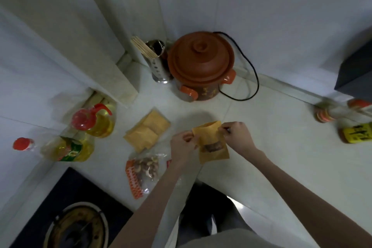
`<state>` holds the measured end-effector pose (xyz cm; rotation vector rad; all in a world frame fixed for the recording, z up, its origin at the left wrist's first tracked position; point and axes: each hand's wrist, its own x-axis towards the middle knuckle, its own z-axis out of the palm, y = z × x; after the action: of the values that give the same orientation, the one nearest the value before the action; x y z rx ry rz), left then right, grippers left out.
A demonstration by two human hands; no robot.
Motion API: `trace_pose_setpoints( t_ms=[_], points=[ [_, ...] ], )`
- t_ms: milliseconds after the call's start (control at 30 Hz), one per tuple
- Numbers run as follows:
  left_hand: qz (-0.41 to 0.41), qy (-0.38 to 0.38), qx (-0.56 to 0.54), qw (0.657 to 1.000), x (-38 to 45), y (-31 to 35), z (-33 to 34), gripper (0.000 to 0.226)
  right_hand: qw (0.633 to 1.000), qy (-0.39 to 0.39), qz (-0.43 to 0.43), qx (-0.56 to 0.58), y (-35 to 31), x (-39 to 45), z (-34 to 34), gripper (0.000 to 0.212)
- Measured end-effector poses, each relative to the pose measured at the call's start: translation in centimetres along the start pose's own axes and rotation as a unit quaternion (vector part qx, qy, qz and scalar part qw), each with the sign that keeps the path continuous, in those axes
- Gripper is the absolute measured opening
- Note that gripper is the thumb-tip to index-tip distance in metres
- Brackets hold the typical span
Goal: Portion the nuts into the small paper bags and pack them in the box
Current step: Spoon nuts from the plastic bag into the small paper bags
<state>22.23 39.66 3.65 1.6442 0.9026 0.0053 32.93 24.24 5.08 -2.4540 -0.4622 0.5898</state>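
Note:
A small tan paper bag (211,143) with a clear window showing dark nuts hangs above the counter between both hands. My left hand (182,148) pinches its upper left edge. My right hand (237,136) pinches its upper right corner. To the left, a stack of flat tan paper bags (147,131) lies on the counter. Below the stack, a clear plastic bag of mixed nuts (144,169) with orange print lies open on its side. No box is in view.
A brown clay cooker (201,64) with a black cord stands at the back, a metal chopstick holder (158,62) beside it. Oil bottles (94,121) stand at left, jars (326,113) at right. A black gas stove (76,215) fills the lower left.

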Motion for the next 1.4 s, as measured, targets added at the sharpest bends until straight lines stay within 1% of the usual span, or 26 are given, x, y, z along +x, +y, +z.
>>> trace_pose_setpoints(
  t_ms=[33,67,100,200,333,433,533,600,633,700,767,800,867,933,1000,1067,1133,1200,1300,1400],
  points=[
    [0.008,-0.008,0.03,0.999,0.4,-0.9,0.7,0.019,1.0,-0.008,0.019,-0.011,0.9,0.1,0.6,0.019],
    [0.013,-0.014,0.054,0.998,0.7,-1.7,1.4,0.025,0.999,-0.016,0.036,-0.018,1.8,0.3,1.1,0.019],
    [0.01,-0.021,0.073,0.997,1.1,-2.4,2.1,0.027,0.998,-0.024,0.051,-0.026,2.6,0.5,1.5,0.02],
    [-0.015,-0.038,0.1,0.994,2.3,-4.2,3.8,0.019,0.994,-0.047,0.084,-0.048,4.2,1.0,2.3,0.022],
    [-0.031,-0.08,0.123,0.989,3.8,-5.6,5.0,0.018,0.988,-0.071,0.121,-0.07,5.3,1.6,3.0,0.019],
    [-0.063,-0.093,0.114,0.987,4.6,-6.0,5.3,0.014,0.985,-0.081,0.137,-0.066,5.9,2.0,3.7,0.019],
    [-0.074,-0.088,0.101,0.988,5.1,-5.8,5.1,0.019,0.985,-0.052,0.143,-0.077,5.8,2.1,4.2,0.022],
    [-0.077,-0.074,0.076,0.991,5.3,-5.6,4.4,0.014,0.985,-0.001,0.154,-0.079,5.3,2.1,4.3,0.028],
    [-0.081,-0.068,0.063,0.992,5.5,-5.5,3.9,0.017,0.985,0.023,0.152,-0.071,4.9,2.1,4.3,0.033],
    [-0.091,-0.056,0.04,0.993,5.6,-5.2,2.6,0.022,0.989,0.051,0.131,-0.038,3.6,2.4,4.1,0.037],
    [-0.065,-0.033,0.045,0.996,5.8,-4.9,0.8,0.02,0.994,0.049,0.098,0.001,1.9,3.0,3.8,0.031],
    [-0.04,-0.015,0.057,0.997,5.9,-4.9,-0.3,0.019,0.996,0.033,0.082,0.006,0.9,3.4,3.6,0.028],
    [0.008,0.027,0.088,0.996,6.0,-5.0,-2.8,0.017,0.998,-0.013,0.062,-0.015,-1.0,4.1,3.8,0.031],
    [0.037,0.07,0.119,0.99,6.3,-5.5,-5.4,0.024,0.997,-0.056,0.045,-0.04,-2.8,4.3,4.4,0.029],
    [0.046,0.107,0.141,0.983,6.7,-6.3,-7.8,0.03,0.994,-0.087,0.011,-0.067,-4.3,4.0,5.5,0.02],
    [0.032,0.13,0.182,0.974,7.1,-7.2,-9.8,0.034,0.988,-0.109,-0.037,-0.108,-5.2,3.3,6.6,0.019],
    [0.035,0.13,0.245,0.96,7.4,-8.1,-10.9,0.04,0.979,-0.115,-0.08,-0.146,-5.6,2.7,7.4,0.018],
    [0.02,0.115,0.295,0.948,7.6,-8.5,-11.6,0.053,0.973,-0.124,-0.107,-0.16,-5.7,2.2,8.2,0.015],
    [0.003,0.079,0.348,0.934,8.1,-8.4,-12.1,0.076,0.986,-0.117,-0.079,-0.089,-6.2,1.2,8.2,0.02],
    [0.011,0.049,0.386,0.921,8.9,-8.1,-12.3,0.093,0.995,-0.074,-0.058,-0.02,-6.4,0.4,7.5,0.023]
  ],
)
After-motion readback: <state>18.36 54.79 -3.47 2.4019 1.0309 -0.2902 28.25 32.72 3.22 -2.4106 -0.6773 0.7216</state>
